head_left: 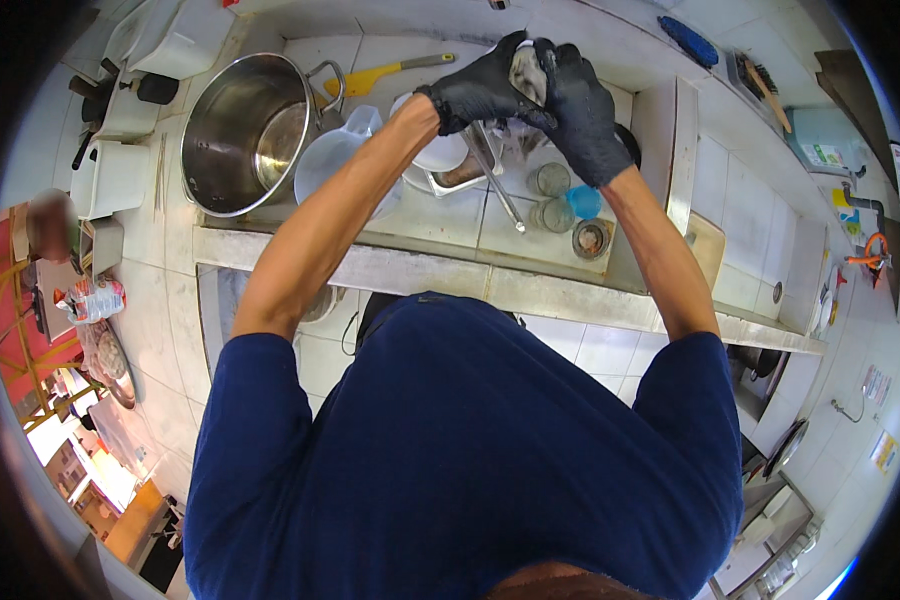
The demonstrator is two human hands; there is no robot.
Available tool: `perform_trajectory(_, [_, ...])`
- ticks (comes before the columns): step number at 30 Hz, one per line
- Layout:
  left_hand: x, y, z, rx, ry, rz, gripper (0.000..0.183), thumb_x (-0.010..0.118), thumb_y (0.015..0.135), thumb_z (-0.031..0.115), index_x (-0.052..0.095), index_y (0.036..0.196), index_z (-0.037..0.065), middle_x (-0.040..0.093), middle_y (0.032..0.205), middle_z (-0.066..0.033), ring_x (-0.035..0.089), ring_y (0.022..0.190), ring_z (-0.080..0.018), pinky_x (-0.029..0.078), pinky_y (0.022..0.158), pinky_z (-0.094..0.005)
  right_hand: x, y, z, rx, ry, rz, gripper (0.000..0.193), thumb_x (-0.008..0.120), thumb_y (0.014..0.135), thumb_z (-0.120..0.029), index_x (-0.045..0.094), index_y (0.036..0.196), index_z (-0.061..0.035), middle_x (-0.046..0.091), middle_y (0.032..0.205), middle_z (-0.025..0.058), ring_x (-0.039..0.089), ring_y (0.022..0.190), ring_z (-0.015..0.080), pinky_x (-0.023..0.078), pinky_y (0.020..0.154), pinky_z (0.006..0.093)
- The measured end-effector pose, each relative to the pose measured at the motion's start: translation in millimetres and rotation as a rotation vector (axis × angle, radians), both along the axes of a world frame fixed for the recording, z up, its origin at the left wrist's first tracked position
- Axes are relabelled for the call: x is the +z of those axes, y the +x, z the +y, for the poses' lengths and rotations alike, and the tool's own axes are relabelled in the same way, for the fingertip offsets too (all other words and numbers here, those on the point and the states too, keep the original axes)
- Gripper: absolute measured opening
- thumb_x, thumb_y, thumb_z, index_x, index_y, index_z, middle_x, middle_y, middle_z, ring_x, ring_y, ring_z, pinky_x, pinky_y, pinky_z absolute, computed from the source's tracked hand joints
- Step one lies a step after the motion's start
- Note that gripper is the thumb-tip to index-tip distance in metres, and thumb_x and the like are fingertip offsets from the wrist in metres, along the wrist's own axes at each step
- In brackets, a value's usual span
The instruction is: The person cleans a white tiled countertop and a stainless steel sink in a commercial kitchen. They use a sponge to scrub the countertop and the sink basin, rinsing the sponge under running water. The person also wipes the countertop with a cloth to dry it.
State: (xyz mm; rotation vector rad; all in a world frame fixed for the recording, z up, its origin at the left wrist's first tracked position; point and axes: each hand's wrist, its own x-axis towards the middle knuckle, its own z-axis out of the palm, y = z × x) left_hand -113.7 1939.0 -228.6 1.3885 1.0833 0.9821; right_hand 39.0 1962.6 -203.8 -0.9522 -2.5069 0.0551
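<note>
Both my hands wear black gloves and meet above the far part of the sink counter. My left hand (480, 90) grips one side of a small pale, rounded item (527, 76), and my right hand (582, 115) closes round its other side. Fingers cover much of it, so its kind does not show. Below them a metal faucet spout (500, 190) slants over a white tub (462, 178) with brown residue. Glass cups (552, 214), a blue cup (583, 202) and a small round container (591, 239) stand under my right wrist. A translucent pitcher (332, 165) sits beneath my left forearm.
A large steel pot (232, 140) stands at the left, beside a yellow spatula (375, 78). A raised ledge (667, 150) borders the basin on the right. Beyond it lie a blue brush (688, 40), a wooden-handled brush (766, 92) and a bluish jug (820, 135).
</note>
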Motion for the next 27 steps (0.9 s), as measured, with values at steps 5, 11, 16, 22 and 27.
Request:
perform_trajectory(5, [2, -2, -3, 0.107, -0.047, 0.442, 0.050, 0.070, 0.054, 0.013, 0.054, 0.099, -0.002, 0.060, 0.087, -0.0112, 0.056, 0.077, -0.0181, 0.046, 0.073, -0.0290, -11, -8, -4, -0.031, 0.032, -0.117, 0.038, 0.057, 0.065, -0.007, 0.050, 0.103, -0.0052, 0.048, 0.101, 0.0152, 0.050, 0.091, 0.0315, 0.046, 0.073, 0.0387])
perform_trajectory(11, [-1, -3, -9, 0.005, 0.061, 0.828, 0.046, 0.068, 0.053, 0.025, 0.057, 0.090, 0.000, 0.061, 0.077, -0.0208, 0.060, 0.069, -0.0307, 0.048, 0.068, -0.0355, -48, -7, 1, 0.235, -0.130, 0.289, 0.066, 0.059, 0.068, -0.004, 0.032, 0.128, -0.0049, 0.040, 0.122, 0.0219, 0.045, 0.105, 0.0397, 0.040, 0.087, 0.0390])
perform_trajectory(16, [-29, 0, -18, 0.089, 0.268, 1.051, 0.022, 0.055, 0.072, 0.023, 0.057, 0.087, 0.007, 0.062, 0.077, -0.0165, 0.060, 0.068, -0.0326, 0.048, 0.061, -0.0414, -73, -12, -13, 0.108, -0.378, 0.245, 0.050, 0.063, 0.065, -0.011, 0.046, 0.111, -0.0037, 0.058, 0.091, 0.0178, 0.057, 0.083, 0.0351, 0.046, 0.073, 0.0384])
perform_trajectory(22, [-44, -6, -27, 0.114, 0.563, 1.201, 0.017, 0.045, 0.080, 0.021, 0.055, 0.089, 0.010, 0.061, 0.075, -0.0126, 0.061, 0.066, -0.0285, 0.048, 0.055, -0.0389, -96, -18, -8, 0.251, -0.502, 0.303, 0.027, 0.062, 0.065, -0.021, 0.058, 0.088, -0.0078, 0.060, 0.078, 0.0135, 0.057, 0.072, 0.0327, 0.046, 0.065, 0.0368])
perform_trajectory(27, [-37, -26, -28, 0.100, 0.852, 1.134, 0.022, 0.047, 0.079, 0.025, 0.056, 0.096, 0.015, 0.059, 0.079, -0.0102, 0.060, 0.069, -0.0278, 0.047, 0.054, -0.0391, -83, -19, -13, 0.356, -0.932, 0.367, 0.030, 0.059, 0.072, -0.019, 0.058, 0.099, -0.0050, 0.059, 0.095, 0.0068, 0.054, 0.088, 0.0198, 0.041, 0.080, 0.0301])
